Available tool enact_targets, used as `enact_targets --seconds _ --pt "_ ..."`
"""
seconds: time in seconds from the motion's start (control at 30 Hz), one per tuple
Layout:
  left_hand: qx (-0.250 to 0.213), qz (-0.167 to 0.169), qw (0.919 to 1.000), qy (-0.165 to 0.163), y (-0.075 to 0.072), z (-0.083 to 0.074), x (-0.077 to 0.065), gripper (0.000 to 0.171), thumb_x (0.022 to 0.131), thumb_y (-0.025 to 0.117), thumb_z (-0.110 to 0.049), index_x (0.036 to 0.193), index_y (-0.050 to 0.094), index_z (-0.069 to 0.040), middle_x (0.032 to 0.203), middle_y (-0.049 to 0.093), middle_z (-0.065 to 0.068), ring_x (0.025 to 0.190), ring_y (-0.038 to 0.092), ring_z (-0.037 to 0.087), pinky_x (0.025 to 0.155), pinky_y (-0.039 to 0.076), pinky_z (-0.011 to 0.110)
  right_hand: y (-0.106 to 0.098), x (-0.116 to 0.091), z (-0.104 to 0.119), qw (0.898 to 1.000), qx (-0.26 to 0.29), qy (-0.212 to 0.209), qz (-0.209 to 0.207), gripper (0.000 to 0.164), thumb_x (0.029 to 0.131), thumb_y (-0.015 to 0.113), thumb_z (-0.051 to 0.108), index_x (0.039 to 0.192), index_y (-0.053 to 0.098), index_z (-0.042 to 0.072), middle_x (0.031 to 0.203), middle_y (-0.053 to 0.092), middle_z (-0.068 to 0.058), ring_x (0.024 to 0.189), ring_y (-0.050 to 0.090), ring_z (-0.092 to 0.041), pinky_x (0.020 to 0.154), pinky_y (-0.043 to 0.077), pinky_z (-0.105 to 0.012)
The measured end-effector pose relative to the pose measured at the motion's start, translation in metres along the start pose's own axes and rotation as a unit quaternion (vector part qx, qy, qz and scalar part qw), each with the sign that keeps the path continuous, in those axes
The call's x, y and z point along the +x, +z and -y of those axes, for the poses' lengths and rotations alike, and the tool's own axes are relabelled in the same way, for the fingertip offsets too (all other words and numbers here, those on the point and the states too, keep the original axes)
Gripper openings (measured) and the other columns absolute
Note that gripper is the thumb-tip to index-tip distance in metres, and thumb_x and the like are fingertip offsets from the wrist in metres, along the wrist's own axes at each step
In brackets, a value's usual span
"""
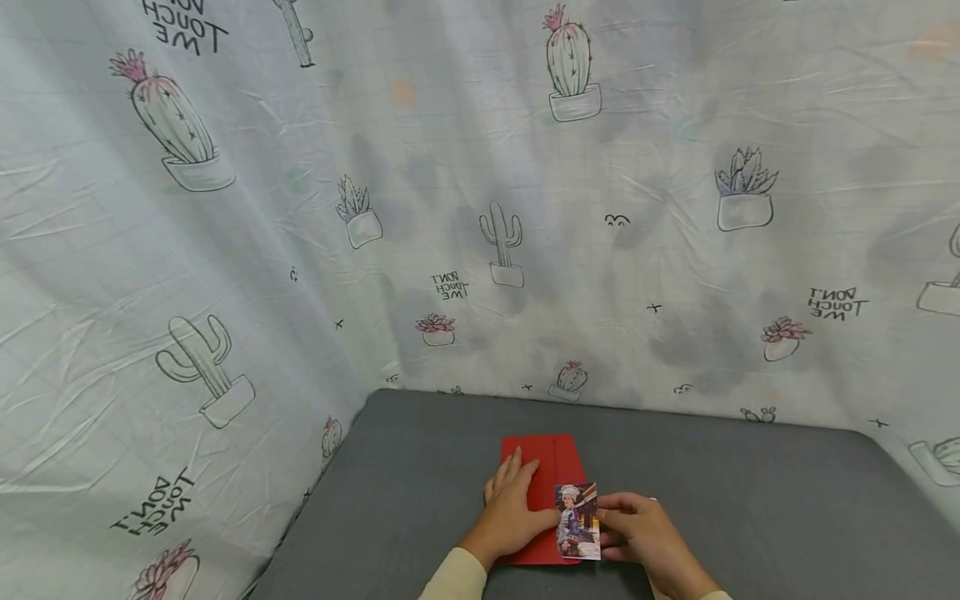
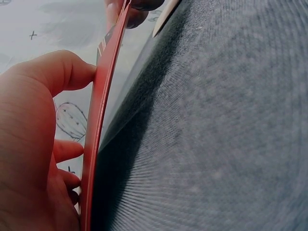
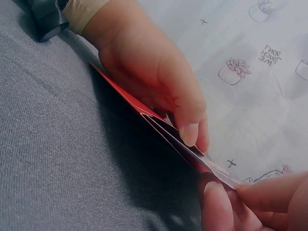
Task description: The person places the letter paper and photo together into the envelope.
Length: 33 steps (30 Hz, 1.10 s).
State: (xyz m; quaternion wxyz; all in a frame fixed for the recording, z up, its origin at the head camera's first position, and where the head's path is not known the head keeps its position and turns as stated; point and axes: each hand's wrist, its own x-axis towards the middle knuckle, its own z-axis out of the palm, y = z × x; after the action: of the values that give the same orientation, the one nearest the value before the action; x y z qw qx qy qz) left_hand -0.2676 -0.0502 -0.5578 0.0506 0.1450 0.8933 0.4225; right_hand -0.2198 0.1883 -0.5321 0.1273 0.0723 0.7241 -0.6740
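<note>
A flat red envelope [image 1: 546,483] lies on the grey table, a crease running down near its right side. My left hand [image 1: 510,518] rests on it with fingers spread, the thumb at the left edge of a small photo card [image 1: 578,523]. That card, printed with a figure in a white hat, overlaps the envelope's right side. My right hand [image 1: 651,533] pinches its right edge between thumb and fingers. In the right wrist view, the thin layers of card and envelope [image 3: 127,94] meet at the right hand's fingertips [image 3: 216,199]. From the left wrist, the envelope [image 2: 103,91] appears edge-on beneath the left thumb.
The grey cloth-covered table [image 1: 420,450] stretches around both hands. Behind it and along the left hangs a pale curtain [image 1: 465,167] printed with potted cacti and mirrored lettering. A dark strap-like object [image 3: 48,19] sits at the left sleeve in the right wrist view.
</note>
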Motion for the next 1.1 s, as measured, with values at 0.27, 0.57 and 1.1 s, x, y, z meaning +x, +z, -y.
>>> enact_targets --seconds 0.27,0.57,1.1 --pt "-0.004 0.001 1.0 0.002 0.0 -0.002 0.0 0.094 0.083 0.08 -0.05 0.161 0.051 -0.008 0.177 0.024 0.017 0.161 0.017 0.041 0.121 0.011 0.071 0.002 0.0 0.001 1.0 -0.002 -0.003 0.006 0.028 0.105 0.07 0.009 0.126 0.071 -0.01 0.097 0.074 -0.008 0.078 0.072 -0.024 0.068 0.063 -0.041" --pt "-0.005 0.001 1.0 0.002 0.001 0.0 0.0 0.094 0.083 0.08 -0.051 0.162 0.051 -0.007 0.177 0.024 0.017 0.16 0.017 0.043 0.121 0.012 0.071 0.003 0.002 0.0 1.0 -0.003 -0.005 0.017 0.028 0.105 0.069 0.009 0.125 0.072 -0.01 0.097 0.075 -0.008 0.077 0.073 -0.024 0.069 0.063 -0.04" --pt "-0.006 0.006 0.9999 0.006 -0.002 0.001 -0.002 0.095 0.084 0.079 -0.054 0.162 0.051 -0.008 0.177 0.023 0.016 0.161 0.016 0.042 0.12 0.012 0.072 0.011 0.0 0.0 1.0 -0.009 -0.013 0.024 0.026 0.104 0.07 0.007 0.122 0.073 -0.012 0.093 0.075 -0.01 0.075 0.073 -0.022 0.068 0.063 -0.038"
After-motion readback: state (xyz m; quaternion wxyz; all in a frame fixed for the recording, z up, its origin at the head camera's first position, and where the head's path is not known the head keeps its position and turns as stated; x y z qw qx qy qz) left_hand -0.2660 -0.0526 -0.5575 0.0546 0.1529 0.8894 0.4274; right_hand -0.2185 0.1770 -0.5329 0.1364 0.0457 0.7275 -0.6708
